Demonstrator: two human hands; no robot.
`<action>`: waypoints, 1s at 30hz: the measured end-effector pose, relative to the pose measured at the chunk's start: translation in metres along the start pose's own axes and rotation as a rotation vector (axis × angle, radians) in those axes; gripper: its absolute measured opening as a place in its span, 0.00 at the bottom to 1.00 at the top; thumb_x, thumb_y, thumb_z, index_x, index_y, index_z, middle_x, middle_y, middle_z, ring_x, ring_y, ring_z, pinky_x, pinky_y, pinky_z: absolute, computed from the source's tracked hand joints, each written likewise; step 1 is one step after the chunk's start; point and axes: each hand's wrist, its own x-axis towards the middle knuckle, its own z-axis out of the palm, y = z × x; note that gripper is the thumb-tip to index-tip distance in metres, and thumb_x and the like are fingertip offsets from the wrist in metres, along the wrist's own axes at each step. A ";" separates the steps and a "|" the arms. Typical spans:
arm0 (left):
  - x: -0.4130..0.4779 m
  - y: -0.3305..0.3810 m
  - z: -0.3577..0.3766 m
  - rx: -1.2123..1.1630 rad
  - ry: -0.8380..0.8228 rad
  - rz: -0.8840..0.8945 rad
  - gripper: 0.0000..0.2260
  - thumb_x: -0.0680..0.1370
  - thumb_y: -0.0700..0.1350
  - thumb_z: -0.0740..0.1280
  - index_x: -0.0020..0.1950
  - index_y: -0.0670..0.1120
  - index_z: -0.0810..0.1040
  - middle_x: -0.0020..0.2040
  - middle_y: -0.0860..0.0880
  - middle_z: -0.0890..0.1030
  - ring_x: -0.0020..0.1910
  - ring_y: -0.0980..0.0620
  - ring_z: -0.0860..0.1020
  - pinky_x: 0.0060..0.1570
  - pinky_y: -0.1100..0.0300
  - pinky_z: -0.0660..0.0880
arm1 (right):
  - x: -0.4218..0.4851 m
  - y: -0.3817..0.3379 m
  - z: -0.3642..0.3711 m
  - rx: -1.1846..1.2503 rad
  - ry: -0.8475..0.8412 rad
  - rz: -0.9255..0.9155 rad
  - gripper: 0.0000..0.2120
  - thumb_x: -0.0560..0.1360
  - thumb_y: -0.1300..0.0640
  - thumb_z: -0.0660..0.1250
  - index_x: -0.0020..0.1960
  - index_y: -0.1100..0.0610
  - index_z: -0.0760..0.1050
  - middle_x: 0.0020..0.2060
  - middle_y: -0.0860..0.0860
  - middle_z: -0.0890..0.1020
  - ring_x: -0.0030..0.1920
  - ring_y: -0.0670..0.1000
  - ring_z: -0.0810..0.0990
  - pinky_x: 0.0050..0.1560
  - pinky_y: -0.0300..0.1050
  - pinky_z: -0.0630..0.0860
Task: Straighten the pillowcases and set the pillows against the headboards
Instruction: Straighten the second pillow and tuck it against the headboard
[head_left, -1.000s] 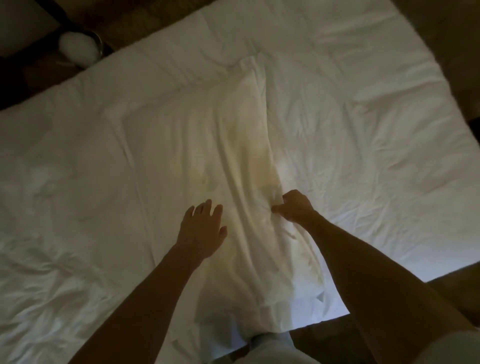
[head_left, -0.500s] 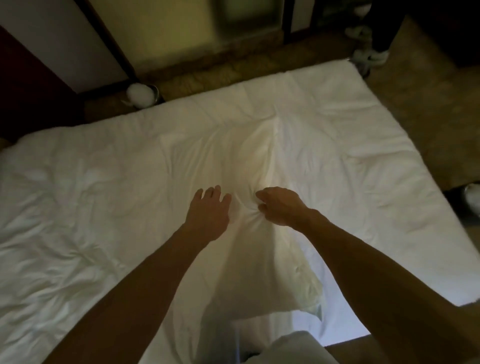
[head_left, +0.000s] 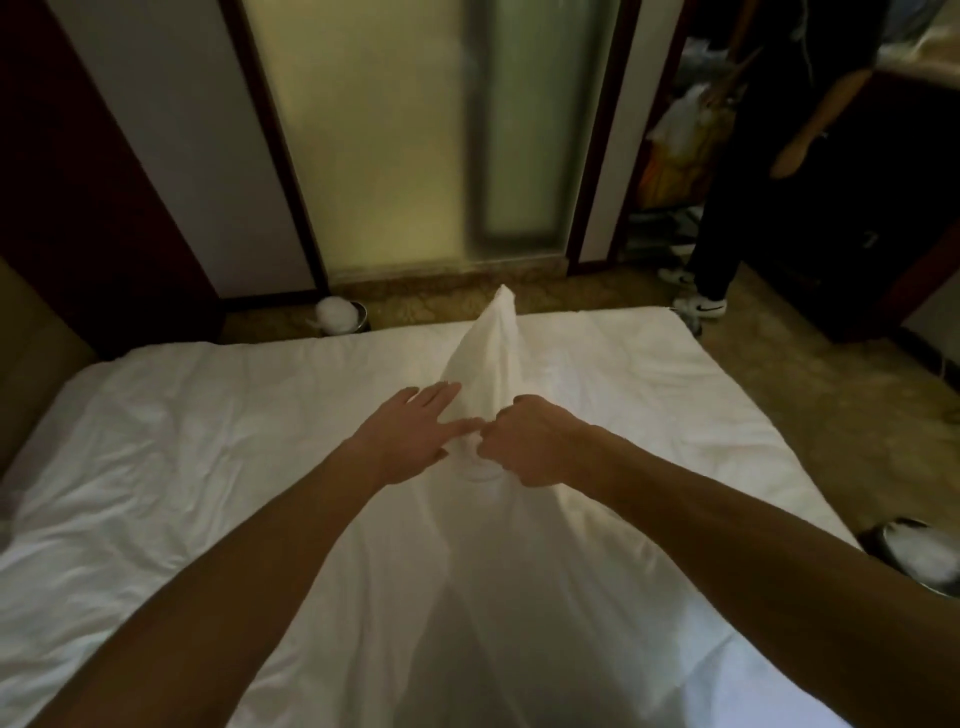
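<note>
We read no writing anywhere. The pillow (head_left: 480, 545) is lifted over the bed (head_left: 156, 441), long axis pointing away from us. Our right hand (head_left: 535, 441) pinches its cloth; our left hand (head_left: 410, 434) lies flat, fingers together.

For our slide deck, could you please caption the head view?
Right hand pinches the pillowcase up from the bed; left hand open beside it.

Pillow (head_left: 485, 358) now up off the bed (head_left: 182, 441), far corner peaking high, was lying flat 1 s ago. Right hand (head_left: 535, 441) has slid inward, fist bunching fabric at centre. Left hand (head_left: 410, 434) has closed in, fingertips meeting the right. View's tilted up too.
</note>
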 end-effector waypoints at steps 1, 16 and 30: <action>-0.004 0.001 -0.002 0.002 0.000 0.018 0.25 0.81 0.53 0.61 0.77 0.61 0.57 0.80 0.41 0.50 0.79 0.43 0.52 0.75 0.46 0.56 | -0.001 -0.005 0.001 -0.061 -0.023 -0.010 0.09 0.77 0.55 0.67 0.57 0.52 0.77 0.50 0.48 0.81 0.49 0.51 0.81 0.54 0.41 0.73; 0.022 0.104 0.001 0.359 -0.066 0.267 0.16 0.80 0.46 0.63 0.67 0.49 0.74 0.74 0.40 0.66 0.74 0.41 0.62 0.76 0.41 0.51 | -0.104 -0.048 0.110 0.321 -0.095 0.410 0.04 0.77 0.57 0.63 0.47 0.55 0.77 0.42 0.49 0.80 0.46 0.52 0.78 0.45 0.46 0.73; 0.062 0.163 0.007 0.207 -0.174 0.478 0.22 0.79 0.44 0.63 0.73 0.55 0.67 0.79 0.40 0.54 0.79 0.43 0.51 0.76 0.43 0.46 | -0.129 -0.077 0.149 0.834 -0.081 0.616 0.05 0.78 0.53 0.64 0.52 0.53 0.76 0.49 0.49 0.80 0.47 0.49 0.75 0.47 0.45 0.72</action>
